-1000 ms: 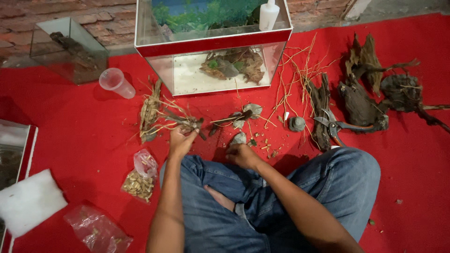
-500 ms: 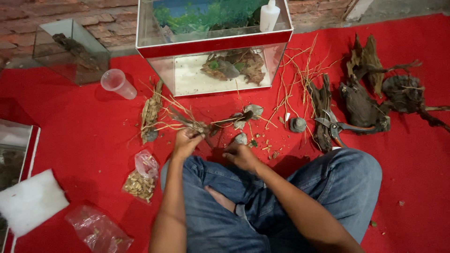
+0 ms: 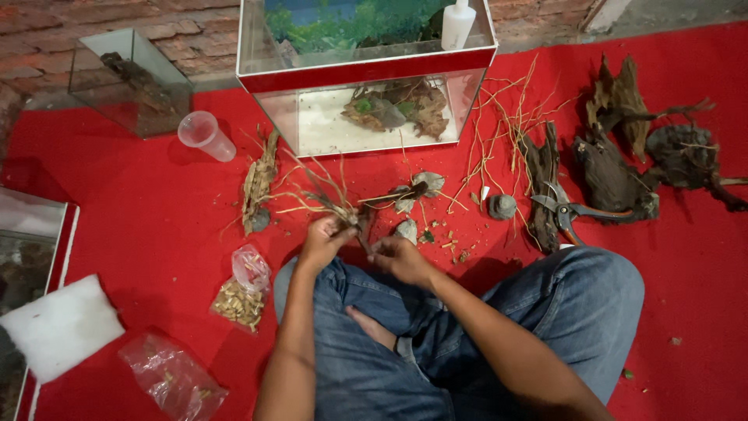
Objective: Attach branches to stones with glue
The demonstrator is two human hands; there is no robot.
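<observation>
Left hand (image 3: 323,238) gripping twiggy root (image 3: 331,201), right hand (image 3: 397,256) pinching its base, stones (image 3: 428,182), glass tank (image 3: 366,129) beyond

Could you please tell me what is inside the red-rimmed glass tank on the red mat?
Inside the glass tank lie pale sand and brown driftwood with green plants. A white bottle stands on the rim. The red band hides part of the inside.

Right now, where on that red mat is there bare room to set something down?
The red mat lies bare between the plastic cup, the white foam pad and the bag of chips. The far right corner under the driftwood is free too. Around both hands, twigs and stones crowd it.
</observation>
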